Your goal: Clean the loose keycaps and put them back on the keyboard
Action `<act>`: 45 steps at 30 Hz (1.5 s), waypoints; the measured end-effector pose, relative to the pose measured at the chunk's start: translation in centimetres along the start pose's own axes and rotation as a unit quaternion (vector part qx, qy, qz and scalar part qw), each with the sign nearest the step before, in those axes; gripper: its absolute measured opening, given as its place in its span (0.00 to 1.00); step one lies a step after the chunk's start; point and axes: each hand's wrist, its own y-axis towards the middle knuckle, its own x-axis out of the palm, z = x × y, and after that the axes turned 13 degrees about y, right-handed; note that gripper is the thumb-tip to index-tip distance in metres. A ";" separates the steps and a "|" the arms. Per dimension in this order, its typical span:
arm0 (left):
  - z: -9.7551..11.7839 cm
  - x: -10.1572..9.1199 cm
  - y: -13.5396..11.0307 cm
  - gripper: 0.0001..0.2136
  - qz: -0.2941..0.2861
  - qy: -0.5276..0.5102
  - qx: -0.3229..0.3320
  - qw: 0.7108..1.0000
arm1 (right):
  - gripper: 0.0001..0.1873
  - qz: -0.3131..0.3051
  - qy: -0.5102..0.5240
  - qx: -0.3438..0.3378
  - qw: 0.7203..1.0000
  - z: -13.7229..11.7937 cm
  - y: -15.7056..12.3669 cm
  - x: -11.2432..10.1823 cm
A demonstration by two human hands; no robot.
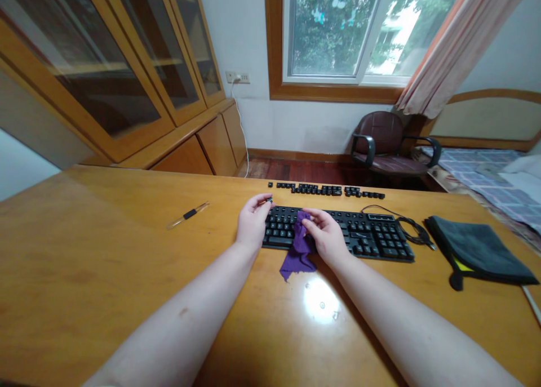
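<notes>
A black keyboard (380, 241) lies on the desk in front of me. Over its left end, my left hand (252, 221) pinches a small dark keycap (269, 199) between thumb and fingertips. My right hand (327, 236) grips a purple cloth (301, 257) near its top. The cloth hangs over the keyboard's front edge onto the desk. Along the desk's far edge lie rows of loose black keycaps (323, 190), apart from the keyboard. Part of the keyboard is hidden behind my hands and the cloth.
To the left lies a wire keycap puller (189, 213) with a black handle. A coiled cable (414, 229) and a folded dark grey cloth (477, 249) sit to the right on the wooden desk (105, 274). Beyond the desk stands an armchair (384, 142).
</notes>
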 end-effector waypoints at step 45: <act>-1.2 -1.0 0.2 0.16 -0.106 0.534 0.208 0.813 | 0.16 -0.019 -0.041 0.008 0.999 0.0 -0.2 0.1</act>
